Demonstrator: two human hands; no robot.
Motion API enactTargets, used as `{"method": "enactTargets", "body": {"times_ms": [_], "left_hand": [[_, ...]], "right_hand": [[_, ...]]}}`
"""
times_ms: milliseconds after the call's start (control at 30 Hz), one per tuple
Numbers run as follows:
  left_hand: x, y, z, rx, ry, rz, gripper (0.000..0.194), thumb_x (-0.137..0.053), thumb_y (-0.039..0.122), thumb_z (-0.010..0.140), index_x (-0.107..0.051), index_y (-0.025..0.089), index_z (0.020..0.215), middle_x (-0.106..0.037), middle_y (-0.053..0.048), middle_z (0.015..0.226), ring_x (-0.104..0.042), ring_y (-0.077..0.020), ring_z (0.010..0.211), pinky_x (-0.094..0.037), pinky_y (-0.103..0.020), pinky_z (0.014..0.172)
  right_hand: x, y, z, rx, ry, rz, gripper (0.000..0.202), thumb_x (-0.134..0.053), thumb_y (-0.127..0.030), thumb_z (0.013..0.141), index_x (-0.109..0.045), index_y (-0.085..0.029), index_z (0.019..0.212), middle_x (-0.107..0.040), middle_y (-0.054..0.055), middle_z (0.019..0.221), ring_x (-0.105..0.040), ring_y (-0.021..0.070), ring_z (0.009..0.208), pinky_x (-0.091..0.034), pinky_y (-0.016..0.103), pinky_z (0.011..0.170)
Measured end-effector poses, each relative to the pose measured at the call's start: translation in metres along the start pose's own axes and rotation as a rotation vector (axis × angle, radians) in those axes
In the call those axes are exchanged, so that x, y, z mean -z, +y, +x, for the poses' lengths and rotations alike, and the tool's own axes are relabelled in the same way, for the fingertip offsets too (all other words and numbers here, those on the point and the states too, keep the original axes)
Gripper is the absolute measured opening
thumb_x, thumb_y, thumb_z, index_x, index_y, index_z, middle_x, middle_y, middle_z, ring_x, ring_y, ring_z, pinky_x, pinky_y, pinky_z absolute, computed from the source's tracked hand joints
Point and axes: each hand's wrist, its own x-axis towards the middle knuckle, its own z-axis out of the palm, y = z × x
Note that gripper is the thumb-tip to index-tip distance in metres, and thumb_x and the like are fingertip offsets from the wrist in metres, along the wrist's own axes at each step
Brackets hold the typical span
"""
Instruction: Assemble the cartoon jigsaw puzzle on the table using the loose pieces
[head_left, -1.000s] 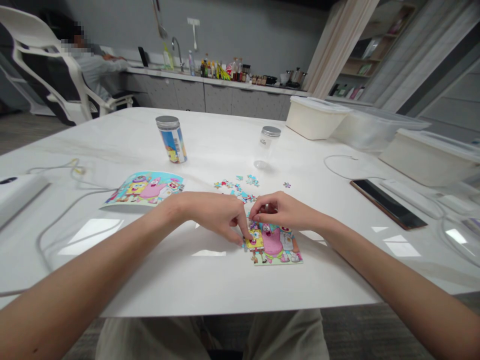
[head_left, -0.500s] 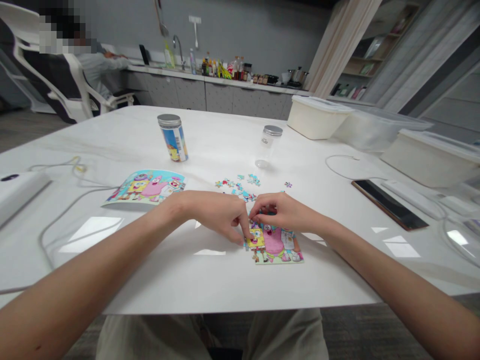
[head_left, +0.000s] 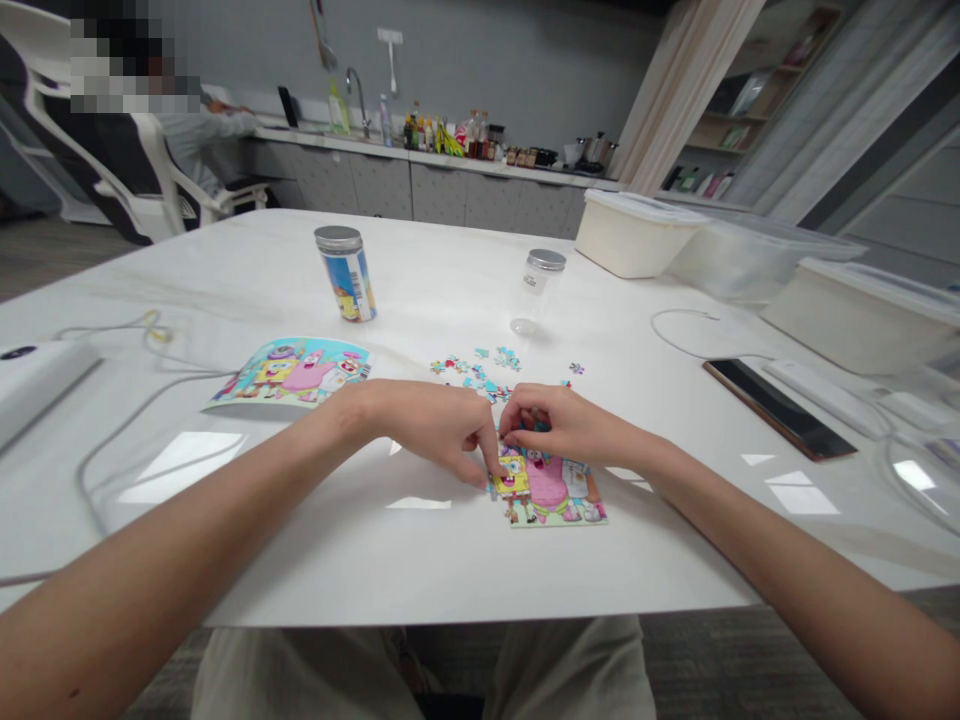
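Puzzle [head_left: 551,490]: figures' heads point away from wearer; long axis unclear. Left hand [head_left: 442,428]: thumb, index apart. Right hand [head_left: 562,420]: pinch indeterminable.

The partly joined jigsaw [head_left: 551,487] lies flat near the front of the bench [head_left: 360,570], showing a yellow square character beside a pink one, its lower edge straight. Loose pieces [head_left: 491,390], many light blue, lie scattered beyond it.

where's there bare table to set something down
Bare table shows between the printed jar and the clear jar, and between the puzzle and the near edge. It's crowded around the left hand, right hand and loose pieces.
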Motion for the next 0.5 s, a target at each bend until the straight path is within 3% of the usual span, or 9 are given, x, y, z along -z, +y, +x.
{"method": "enactTargets", "body": {"times_ms": [500], "left_hand": [[-0.0005, -0.0013, 0.0007, -0.006, 0.001, -0.008, 0.027, -0.066, 0.024, 0.078, -0.074, 0.023, 0.104, -0.051, 0.005, 0.056, -0.036, -0.0073, 0.049, -0.030, -0.018, 0.049]], "right_hand": [[-0.0017, 0.0046, 0.0009, -0.030, -0.033, -0.006, 0.004, -0.059, -0.019, 0.084, -0.056, -0.019, 0.082, -0.055, -0.001, 0.077, -0.049, 0.0115, 0.065, -0.039, 0.026, 0.058]]}}
